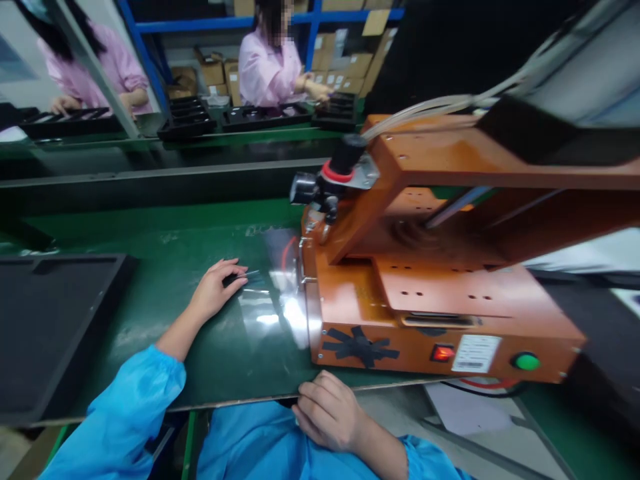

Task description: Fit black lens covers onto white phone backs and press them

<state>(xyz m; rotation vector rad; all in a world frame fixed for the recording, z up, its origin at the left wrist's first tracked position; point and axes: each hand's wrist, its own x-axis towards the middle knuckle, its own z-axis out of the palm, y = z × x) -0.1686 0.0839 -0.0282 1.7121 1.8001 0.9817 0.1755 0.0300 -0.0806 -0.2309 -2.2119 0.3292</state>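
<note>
On the green bench my left hand (216,287) lies with thumb and fingers pinched on a thin, tweezers-like tool (254,273). Its tip points right, and the rest is hidden or blurred. Beside that hand, a clear sheet (259,312) with bright reflections lies against the bench. My right hand (330,412) is at the bench's front edge, in front of the machine, fingers curled together. Its palm faces away, so anything inside is hidden. Just beyond it stands an orange press-like machine (350,287) with a lit red switch (443,353) and a green button (527,361).
A black tray (45,320) sits at the left. An air regulator (340,163) with hoses (425,110) juts from the machine's left side. Across a raised ledge, two people in pink (267,70) handle black trays (187,117). Boxes (345,60) fill blue shelving behind.
</note>
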